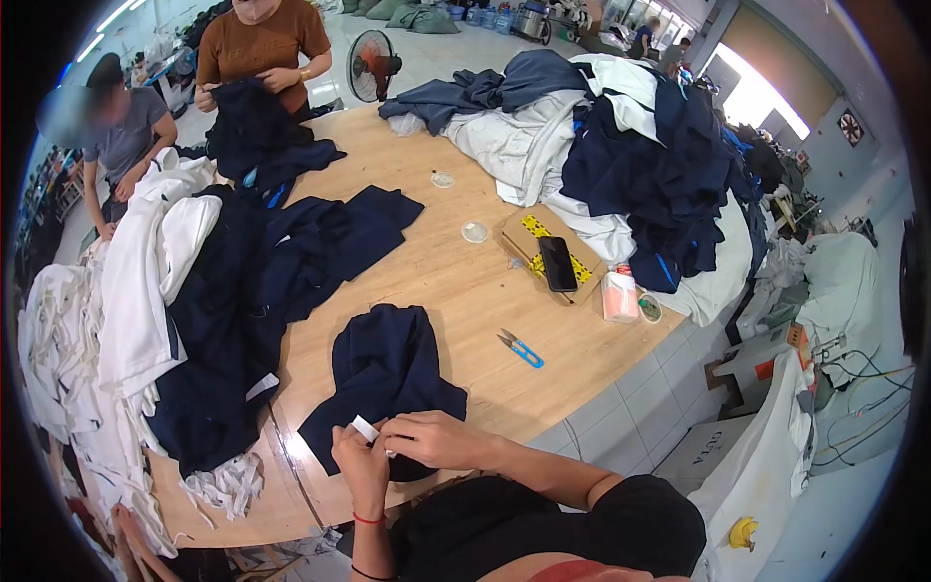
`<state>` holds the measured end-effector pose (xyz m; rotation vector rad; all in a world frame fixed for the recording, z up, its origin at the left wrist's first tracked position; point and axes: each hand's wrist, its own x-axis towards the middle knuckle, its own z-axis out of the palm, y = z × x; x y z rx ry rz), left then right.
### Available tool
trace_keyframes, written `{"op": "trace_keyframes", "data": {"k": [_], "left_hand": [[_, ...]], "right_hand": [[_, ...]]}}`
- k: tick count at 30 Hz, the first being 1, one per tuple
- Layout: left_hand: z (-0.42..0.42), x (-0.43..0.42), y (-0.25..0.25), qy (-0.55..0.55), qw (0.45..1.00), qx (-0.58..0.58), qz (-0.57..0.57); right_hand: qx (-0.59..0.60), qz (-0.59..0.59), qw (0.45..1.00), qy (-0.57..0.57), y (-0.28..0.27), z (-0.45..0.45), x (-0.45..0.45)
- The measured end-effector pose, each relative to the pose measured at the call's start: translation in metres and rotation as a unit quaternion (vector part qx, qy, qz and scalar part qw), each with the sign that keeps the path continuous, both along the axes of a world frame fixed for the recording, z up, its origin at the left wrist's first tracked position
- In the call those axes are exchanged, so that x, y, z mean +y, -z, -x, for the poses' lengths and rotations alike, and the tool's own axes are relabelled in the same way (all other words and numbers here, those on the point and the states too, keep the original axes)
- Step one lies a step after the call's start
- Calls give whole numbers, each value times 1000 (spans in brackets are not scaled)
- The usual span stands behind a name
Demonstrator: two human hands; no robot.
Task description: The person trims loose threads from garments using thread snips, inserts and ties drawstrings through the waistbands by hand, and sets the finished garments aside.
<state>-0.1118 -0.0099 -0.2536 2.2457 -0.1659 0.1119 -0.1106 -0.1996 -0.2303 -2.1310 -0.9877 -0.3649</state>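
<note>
My left hand (361, 468), with a red string at the wrist, is closed on a small white label (366, 428) that sticks up above its fingers. My right hand (433, 439) meets it from the right, its fingertips pinched together near the label. What the right fingers grip is hidden. Under and beyond both hands, a dark navy garment (386, 354) lies bunched on the wooden table (465, 291). Blue-handled thread snips (522, 349) lie to the right of the garment, apart from my hands.
Navy garments (218, 339) and white garments (145, 281) are heaped on the left. A larger pile (640, 145) fills the far right. A black phone (557, 264) rests on a cardboard box (529, 233). Two co-workers (262, 48) stand across the table, one holding navy cloth.
</note>
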Motion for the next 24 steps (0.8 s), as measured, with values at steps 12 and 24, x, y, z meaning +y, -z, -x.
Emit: {"op": "trace_keyframes", "data": {"k": [12,24], "left_hand": [[20,31,-19,15,966,178,185],[23,28,-15,24,857,235,458]], "right_hand": [[158,-40,987,-8,8,1,4],[369,-182,909,68,-17,-3,8]]}}
